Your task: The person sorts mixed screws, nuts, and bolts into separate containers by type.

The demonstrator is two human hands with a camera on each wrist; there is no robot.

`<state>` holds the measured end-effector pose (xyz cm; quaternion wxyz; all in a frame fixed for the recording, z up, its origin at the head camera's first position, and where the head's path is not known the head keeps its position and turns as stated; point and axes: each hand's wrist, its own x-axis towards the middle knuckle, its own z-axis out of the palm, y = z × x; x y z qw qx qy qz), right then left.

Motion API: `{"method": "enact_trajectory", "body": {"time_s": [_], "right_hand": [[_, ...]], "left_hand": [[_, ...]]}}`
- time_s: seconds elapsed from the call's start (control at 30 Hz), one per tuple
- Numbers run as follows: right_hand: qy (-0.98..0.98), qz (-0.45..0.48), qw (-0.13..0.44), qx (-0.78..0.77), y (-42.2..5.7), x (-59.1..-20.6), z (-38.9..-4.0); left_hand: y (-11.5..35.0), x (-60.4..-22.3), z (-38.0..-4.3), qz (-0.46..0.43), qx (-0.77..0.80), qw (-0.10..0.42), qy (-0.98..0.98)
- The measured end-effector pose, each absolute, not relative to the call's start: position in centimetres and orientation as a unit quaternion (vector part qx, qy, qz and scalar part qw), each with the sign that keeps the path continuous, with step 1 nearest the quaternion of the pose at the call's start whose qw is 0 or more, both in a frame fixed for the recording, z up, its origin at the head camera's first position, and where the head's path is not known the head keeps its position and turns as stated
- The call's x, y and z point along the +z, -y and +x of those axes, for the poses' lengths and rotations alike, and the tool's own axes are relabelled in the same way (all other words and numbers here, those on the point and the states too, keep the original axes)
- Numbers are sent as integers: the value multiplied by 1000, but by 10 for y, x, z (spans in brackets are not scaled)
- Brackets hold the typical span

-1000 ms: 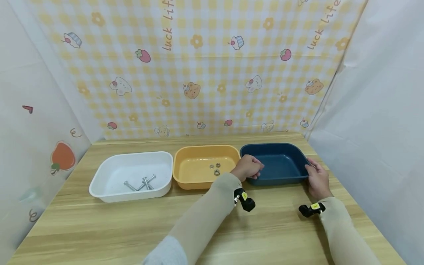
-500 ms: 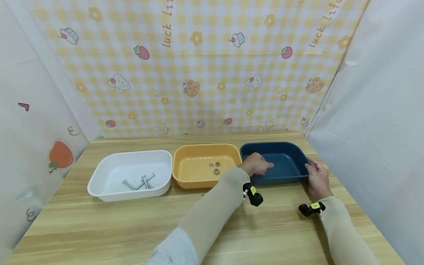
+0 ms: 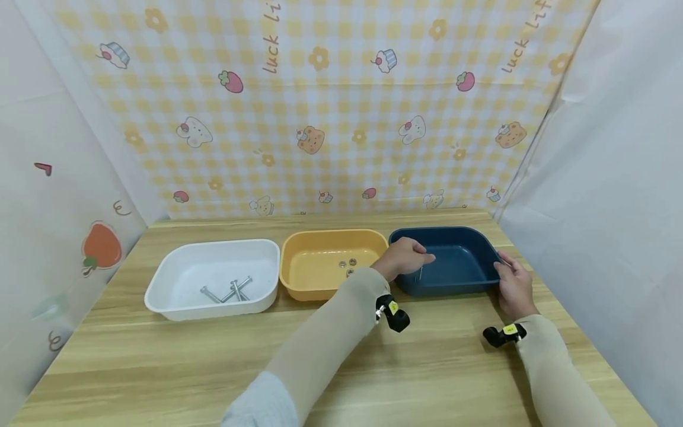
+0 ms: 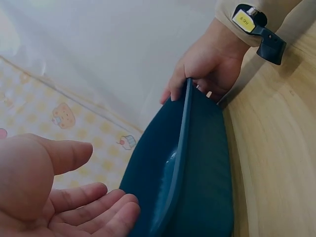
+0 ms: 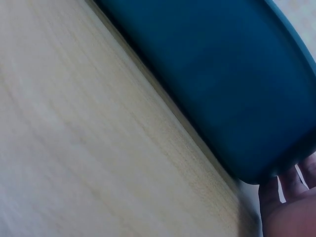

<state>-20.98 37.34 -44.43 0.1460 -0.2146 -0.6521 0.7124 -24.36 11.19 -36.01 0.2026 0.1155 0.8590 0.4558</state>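
Observation:
My left hand [image 3: 407, 258] is over the left end of the dark blue plastic tray [image 3: 459, 289]. In the left wrist view, its thumb and fingers [image 4: 79, 200] are spread apart, with nothing between them. Just below this hand, a thin silvery sliver [image 3: 421, 273] shows against the tray's inside; it is too small to identify. My right hand [image 3: 514, 289] grips the tray's right end, thumb over the rim and fingers against the outer wall. The right wrist view has those fingers [image 5: 294, 187] at the tray's lower corner.
Left of the blue tray stands a yellow tray [image 3: 299, 294] with a few metal nuts [image 3: 353, 262]. Further left, a white tray [image 3: 165, 312] holds several bolts [image 3: 238, 290]. All three stand in a row on the wooden table [image 3: 176, 367], with a checked cloth [image 3: 341, 107] behind.
My left hand moved right over the blue tray with a finger extended, then drew back left, its fingers opening. A thin silvery sliver now shows below it. My right hand has kept its grip.

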Motion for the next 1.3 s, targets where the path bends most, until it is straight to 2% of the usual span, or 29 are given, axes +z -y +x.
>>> {"method": "enact_trajectory", "body": {"time_s": [0.13,0.37,0.67,0.9,1.3], "right_hand": [[647,-215,151,716,-373,-445,-211],[652,-210,150,713,-373,-443,-213],[648,-215,149,715,-374,-440,-215],[665,-222,143,698,-374,-441,-214],[676,-226,139,688,-373,-441,-210]], "left_hand": [[-102,-354,-240,135,449,202,-860],[-76,-345,-231,212,398,166,-877],[-37,-341,-219,254,367,132,-885],[-6,-352,-208,261,343,116,-895],[46,-399,-182,291,293,143,-899]]}}
